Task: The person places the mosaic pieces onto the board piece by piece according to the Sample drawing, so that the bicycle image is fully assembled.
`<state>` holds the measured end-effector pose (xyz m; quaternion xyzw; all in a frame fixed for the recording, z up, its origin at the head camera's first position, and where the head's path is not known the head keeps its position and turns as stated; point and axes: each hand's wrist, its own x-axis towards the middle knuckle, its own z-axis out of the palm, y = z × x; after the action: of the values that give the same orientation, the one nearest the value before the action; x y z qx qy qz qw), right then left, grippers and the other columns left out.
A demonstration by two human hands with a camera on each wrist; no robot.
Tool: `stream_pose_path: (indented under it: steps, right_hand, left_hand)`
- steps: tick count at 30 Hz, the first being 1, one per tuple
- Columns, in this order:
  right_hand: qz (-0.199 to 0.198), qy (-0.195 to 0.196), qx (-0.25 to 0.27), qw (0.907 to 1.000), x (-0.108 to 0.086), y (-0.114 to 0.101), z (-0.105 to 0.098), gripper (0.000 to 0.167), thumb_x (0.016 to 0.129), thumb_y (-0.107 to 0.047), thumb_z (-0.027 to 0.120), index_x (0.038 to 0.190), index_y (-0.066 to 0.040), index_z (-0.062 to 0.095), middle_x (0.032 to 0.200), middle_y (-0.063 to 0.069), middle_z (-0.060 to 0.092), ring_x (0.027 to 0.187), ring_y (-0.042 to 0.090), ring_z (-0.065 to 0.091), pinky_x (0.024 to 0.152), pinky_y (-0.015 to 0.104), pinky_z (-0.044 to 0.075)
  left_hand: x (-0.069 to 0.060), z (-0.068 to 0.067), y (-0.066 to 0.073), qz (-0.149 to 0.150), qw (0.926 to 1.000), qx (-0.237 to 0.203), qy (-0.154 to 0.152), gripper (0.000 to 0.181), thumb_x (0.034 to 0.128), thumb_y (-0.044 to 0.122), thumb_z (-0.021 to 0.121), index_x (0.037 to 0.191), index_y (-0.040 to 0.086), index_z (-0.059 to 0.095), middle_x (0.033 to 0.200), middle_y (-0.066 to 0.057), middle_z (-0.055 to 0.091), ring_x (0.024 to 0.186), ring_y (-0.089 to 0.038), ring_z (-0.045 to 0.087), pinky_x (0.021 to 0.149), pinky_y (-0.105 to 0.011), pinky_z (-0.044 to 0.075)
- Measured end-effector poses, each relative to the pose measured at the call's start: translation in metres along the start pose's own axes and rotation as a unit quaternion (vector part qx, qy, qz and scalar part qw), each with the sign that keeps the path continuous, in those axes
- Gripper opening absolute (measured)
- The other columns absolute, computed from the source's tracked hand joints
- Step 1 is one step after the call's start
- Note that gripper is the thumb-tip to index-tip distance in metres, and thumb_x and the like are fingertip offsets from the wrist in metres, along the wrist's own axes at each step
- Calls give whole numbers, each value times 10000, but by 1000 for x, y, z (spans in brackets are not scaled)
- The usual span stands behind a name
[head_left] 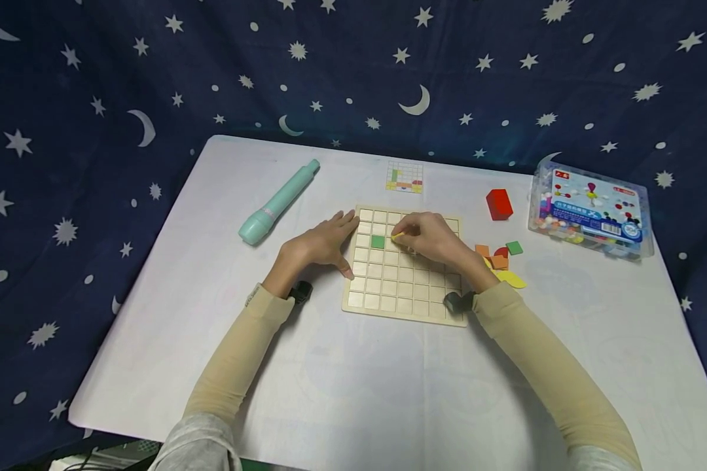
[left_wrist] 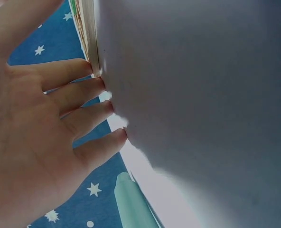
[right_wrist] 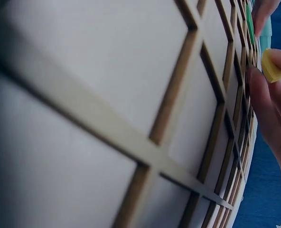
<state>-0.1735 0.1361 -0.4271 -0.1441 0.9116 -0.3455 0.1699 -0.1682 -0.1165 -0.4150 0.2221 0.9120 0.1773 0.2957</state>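
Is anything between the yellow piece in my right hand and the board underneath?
Nothing visible: your right hand pinches the yellow piece over the grid board. The green square lies in a cell to its left, apart from it.

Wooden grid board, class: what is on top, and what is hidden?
On the wooden grid board lies a green square. The right hand, over it, pinches a yellow piece. Cells under that hand and the black wrist device are covered, so their contents cannot be seen.

A teal tube point(head_left: 279, 204) and plastic box point(head_left: 595, 210) (labelled) before starry cloth point(head_left: 353, 72).
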Motion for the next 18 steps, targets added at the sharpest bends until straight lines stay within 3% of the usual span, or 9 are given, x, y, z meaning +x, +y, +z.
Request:
stream_pose_path:
  steps: [4,8,13,18]
  right_hand:
    - [73,64,120,9999,1,-1,0,151,956,-134,726,1096,-95,765,1108,102,725,866,226,655,717,299,537]
    - [-9,41,130,9999,1,-1,0,205,931,-108,755,1133,-82,728,1022,102,716,841,225,646,690,292,527]
    - [-86,-49,67,9999,1,-2,-1,144,929,-106,755,1071,-85,746,921,83,719,757,202,620,679,302,505]
    - [-152,-153,-43,9998,2,-4,-2,127,951,-90,712,1046,-93,797,980,79,760,782,197,601,696,304,499]
  left_hand:
    - [-1,0,0,-1,10000,1,3,1274,741,362,931,1659,74,96,1744,-84,-5,1613,-294,-29,1308,-482,106]
    - [-1,0,-1,-3,10000,-16,-5,1273,743,366,929,1659,74,95,1744,-85,-7,1613,-295,-29,1308,-484,103]
    - [-1,0,-2,-25,10000,-72,-25,1268,748,370,925,1661,88,92,1745,-71,-11,1613,-284,-37,1310,-474,93]
    - [0,0,0,-24,10000,-61,-1,1271,743,371,929,1662,92,96,1745,-66,-5,1614,-283,-33,1308,-488,106]
